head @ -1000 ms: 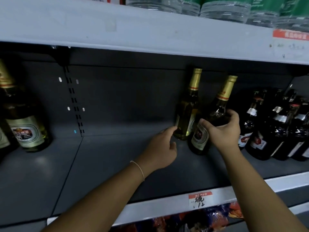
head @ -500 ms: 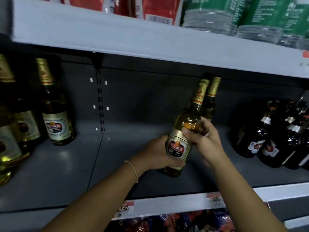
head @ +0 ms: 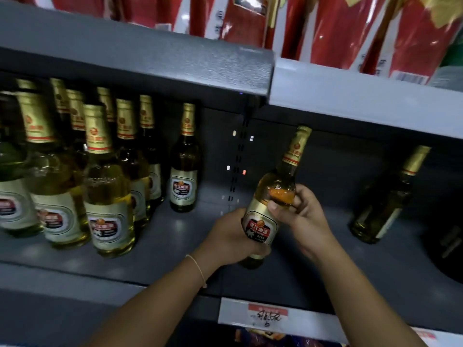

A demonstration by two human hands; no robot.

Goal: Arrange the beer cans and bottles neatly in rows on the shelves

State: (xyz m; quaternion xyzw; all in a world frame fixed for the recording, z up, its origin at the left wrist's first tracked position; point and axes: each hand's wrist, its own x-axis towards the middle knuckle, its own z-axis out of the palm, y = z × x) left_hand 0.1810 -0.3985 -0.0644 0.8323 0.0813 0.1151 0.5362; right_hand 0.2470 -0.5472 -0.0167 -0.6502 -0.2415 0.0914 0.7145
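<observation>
Left hand [head: 231, 237]: fingers wrapped round the lower body of the held bottle [head: 269, 209], gripping it near the base.
Right hand [head: 299, 216]: thumb and fingers curled round the same bottle's shoulder, just above its label.
Held bottle: tilted with its gold neck leaning right, lifted off the shelf [head: 175, 236], right of the standing row.
Standing row [head: 100, 176]: a crowd of matching gold-capped bottles, well left of the held bottle; the nearest single bottle [head: 184, 166] stands at the row's right edge.
Lone bottle [head: 383, 201]: well right of the held bottle, leaning.
Risk, knocking: swinging the held bottle left could strike the nearest single bottle and topple it into the row.
Risk, slipping: smooth glass held at a tilt could slide through the fingers.
Risk, lone bottle: its lean may be lens distortion; if real, a shelf jolt could tip it.
Hidden: the held bottle's base behind the left hand; the row's back bottles; a dark shape at the far right, unidentifiable.
Price tag [head: 268, 318]: below the held bottle, handwriting unreadable.
</observation>
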